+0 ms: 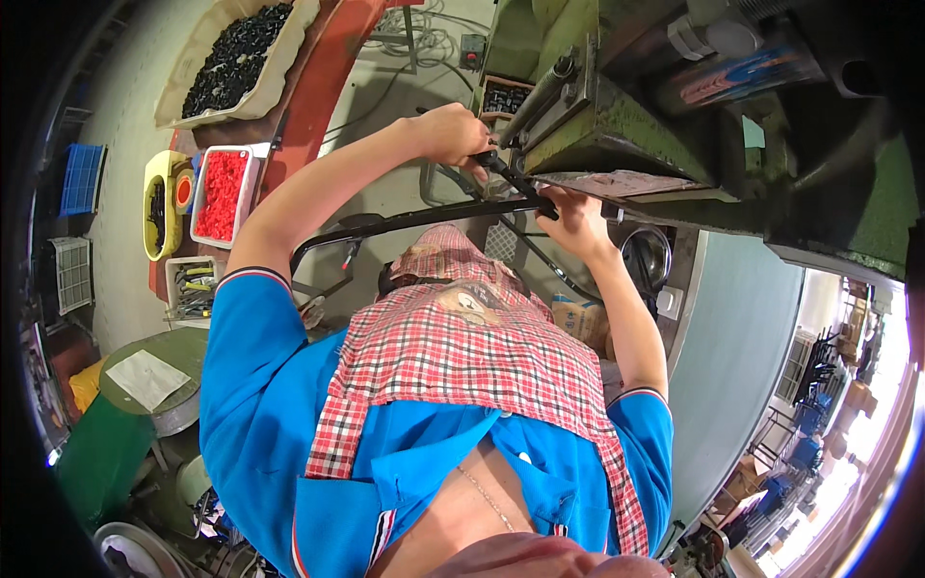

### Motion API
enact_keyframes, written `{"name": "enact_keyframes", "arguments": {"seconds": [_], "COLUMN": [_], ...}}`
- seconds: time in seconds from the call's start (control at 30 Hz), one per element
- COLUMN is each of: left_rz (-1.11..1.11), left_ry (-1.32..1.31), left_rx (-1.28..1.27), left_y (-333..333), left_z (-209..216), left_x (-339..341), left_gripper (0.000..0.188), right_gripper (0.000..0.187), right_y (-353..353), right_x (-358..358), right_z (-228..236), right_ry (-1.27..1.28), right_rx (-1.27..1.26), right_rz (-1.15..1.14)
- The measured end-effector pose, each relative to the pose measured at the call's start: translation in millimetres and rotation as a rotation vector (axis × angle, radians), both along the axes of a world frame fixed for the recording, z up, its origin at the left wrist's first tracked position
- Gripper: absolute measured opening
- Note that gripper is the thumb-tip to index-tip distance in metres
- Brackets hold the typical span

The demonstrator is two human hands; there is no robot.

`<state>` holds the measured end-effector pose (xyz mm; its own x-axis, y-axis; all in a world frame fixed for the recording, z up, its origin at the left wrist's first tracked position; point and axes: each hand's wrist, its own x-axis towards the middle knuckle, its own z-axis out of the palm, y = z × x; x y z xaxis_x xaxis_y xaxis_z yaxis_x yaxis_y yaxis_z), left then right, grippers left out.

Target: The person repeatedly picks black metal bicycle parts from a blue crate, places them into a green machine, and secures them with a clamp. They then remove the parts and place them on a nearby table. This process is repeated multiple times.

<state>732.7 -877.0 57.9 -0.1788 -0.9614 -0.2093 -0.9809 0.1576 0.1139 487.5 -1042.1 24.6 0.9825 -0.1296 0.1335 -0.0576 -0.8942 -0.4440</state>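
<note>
A blue shirt [255, 385] and a red checked apron [472, 347] fill the foreground. Beyond the apron, a bent black tube [414, 218] stretches from beside the left upper arm to the right hand [575, 226], whose fingers close on it where a shorter black piece [515, 179] meets it. The left hand [451, 133] has its fingers curled around the far end of that piece; its fingertips are partly hidden. Both hands are near a green machine [626, 135]. To the left, a red table [332, 72] carries a tray [252, 183] of red parts [224, 193].
</note>
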Motion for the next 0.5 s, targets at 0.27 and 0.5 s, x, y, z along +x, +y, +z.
{"name": "enact_keyframes", "arguments": {"seconds": [0.27,0.5], "left_rz": [0.049,0.1], "left_ry": [0.116,0.231], "left_rx": [-0.108,-0.161], "left_y": [-1,-6], "left_z": [-13,-40], "left_x": [-4,4], "left_gripper": [0.062,0.06], "right_gripper": [0.041,0.043], "right_y": [-18,-25], "right_x": [-5,-8], "right_z": [-1,-21], "right_ry": [0.046,0.04], "right_rx": [0.032,-0.174], "right_rz": [0.105,0.12]}}
